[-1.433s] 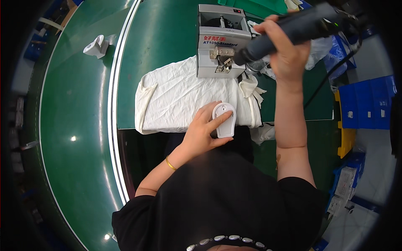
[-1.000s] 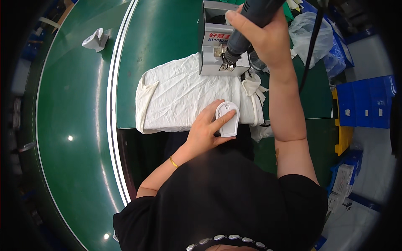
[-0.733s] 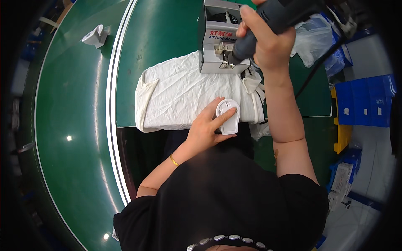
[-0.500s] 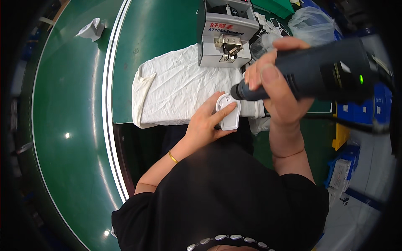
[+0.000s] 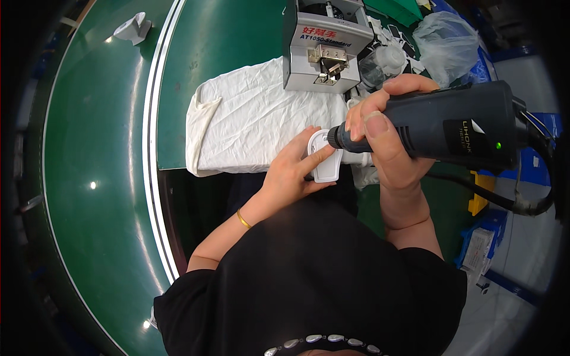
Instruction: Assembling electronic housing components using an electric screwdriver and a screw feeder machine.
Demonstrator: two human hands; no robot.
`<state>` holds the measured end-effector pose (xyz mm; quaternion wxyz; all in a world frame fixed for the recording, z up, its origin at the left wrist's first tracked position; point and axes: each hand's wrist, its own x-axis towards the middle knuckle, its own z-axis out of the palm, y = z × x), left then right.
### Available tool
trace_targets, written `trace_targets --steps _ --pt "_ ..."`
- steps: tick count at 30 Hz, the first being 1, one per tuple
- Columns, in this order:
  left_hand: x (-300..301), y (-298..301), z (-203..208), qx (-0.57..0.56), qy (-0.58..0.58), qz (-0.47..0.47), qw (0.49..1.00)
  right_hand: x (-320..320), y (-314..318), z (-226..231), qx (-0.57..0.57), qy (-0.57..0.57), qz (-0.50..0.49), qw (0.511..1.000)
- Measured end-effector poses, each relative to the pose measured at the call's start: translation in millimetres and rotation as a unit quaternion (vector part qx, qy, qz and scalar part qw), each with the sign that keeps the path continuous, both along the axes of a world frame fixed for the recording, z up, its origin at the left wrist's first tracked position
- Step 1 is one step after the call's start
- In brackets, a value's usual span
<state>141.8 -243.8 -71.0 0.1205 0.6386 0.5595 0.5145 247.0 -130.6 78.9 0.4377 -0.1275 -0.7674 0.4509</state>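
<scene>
My left hand [image 5: 292, 165] grips a small white plastic housing [image 5: 325, 169] at the near edge of a white cloth pad [image 5: 249, 118]. Its thumb lies across the part's face. In my right hand [image 5: 389, 133] is a black electric screwdriver [image 5: 454, 121] with a lit green light. The fingers wrap round its front end and the tool lies nearly level, pointing left. The black nose of the tool overlaps the upper end of the housing in view, right beside my left thumb. The bit's tip and any screw there are hidden.
A grey screw feeder [image 5: 326, 53] stands behind the pad. Clear plastic bags [image 5: 445, 44] and small white parts lie at its right, near a green bin [image 5: 395, 10]. The screwdriver's cable [image 5: 504, 202] loops at the right. Another white part [image 5: 133, 28] sits on the green surface [image 5: 101, 148] at left.
The rear of the screwdriver has dropped, so the tool is closer to level. Its nose has come down onto the upper part of the white housing. My left hand keeps its hold.
</scene>
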Motion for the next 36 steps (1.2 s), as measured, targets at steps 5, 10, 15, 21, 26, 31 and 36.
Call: trace_targets --steps 5,10,15,21,26,31,36 --pt "-0.2 0.1 -1.4 -0.006 -0.004 -0.002 1.0 -2.2 0.8 -3.3 -0.025 0.002 0.036 0.999" --pt "-0.6 0.4 -2.9 -0.017 0.014 -0.001 1.0 -3.6 4.0 -5.9 -0.006 -0.023 0.037 0.999" --pt "-0.5 0.9 -5.1 -0.021 0.0 -0.007 1.0 -6.6 5.1 -6.8 -0.061 -0.024 0.04 0.997" --pt "-0.8 0.7 -2.2 -0.021 -0.003 -0.002 1.0 -6.8 10.0 -7.1 -0.049 -0.033 0.051 0.997" --pt "-1.2 1.6 0.6 -0.034 0.003 -0.007 0.999 -7.3 15.7 -7.4 -0.026 -0.042 0.073 0.996" --pt "1.8 1.3 1.3 -0.032 0.009 0.001 0.999 -7.8 10.0 -13.3 -0.032 0.012 0.04 0.999" --pt "7.1 -1.1 20.5 -0.045 0.099 0.029 0.994 8.9 35.9 -16.2 -0.174 0.111 0.109 0.972"
